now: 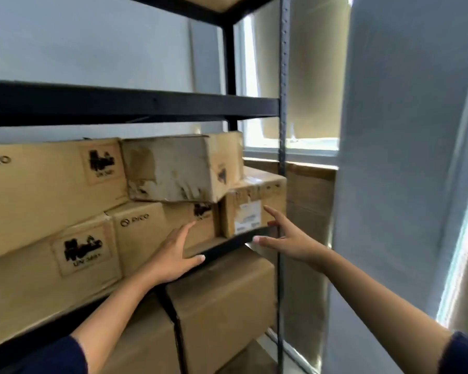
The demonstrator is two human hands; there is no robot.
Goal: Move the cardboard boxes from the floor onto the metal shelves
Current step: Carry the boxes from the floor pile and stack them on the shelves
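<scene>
A black metal shelf unit [152, 103] fills the view. Its middle level holds several cardboard boxes. A small labelled box [254, 203] sits at the right end, and a worn box [173, 168] rests tilted on top of it and a printed box [157, 225]. My left hand [173, 252] is open, fingers straight against the printed box, thumb at the shelf's front edge. My right hand [289, 236] is open just in front of the small labelled box, fingers spread, holding nothing.
Larger boxes [222, 300] stand on the level below. The shelf's grey corner post [283, 157] runs upright beside my right hand. A window with blinds [308, 76] and a grey wall [403, 130] lie to the right. The level above looks bare.
</scene>
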